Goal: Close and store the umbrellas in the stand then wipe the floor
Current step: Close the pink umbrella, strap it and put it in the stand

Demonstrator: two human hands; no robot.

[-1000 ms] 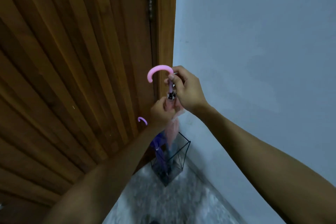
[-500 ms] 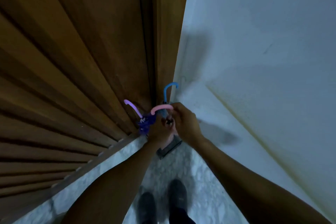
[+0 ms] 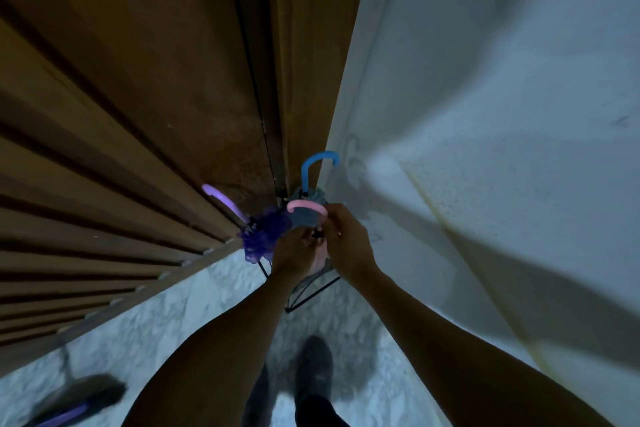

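**Still at the stand, both hands on the pink umbrella**

Head cam: left hand (image 3: 294,250) and right hand (image 3: 346,239) pinch the pink umbrella (image 3: 306,206) just under its hook handle, fingers curled. It sits in the wire umbrella stand (image 3: 311,291), corner between wooden door (image 3: 138,114) and wall (image 3: 485,114). Purple umbrella (image 3: 259,236) touches left side, blue umbrella (image 3: 317,165) behind. Tight corner. Marble floor (image 3: 173,322) open toward the shoes (image 3: 311,367); mop head (image 3: 79,399) bottom-left.

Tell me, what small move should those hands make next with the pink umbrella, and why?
Probably let go: both hands, left and right, grip the pink umbrella just below its handle, and it already seems to sit in the wire stand beside the blue and purple ones.
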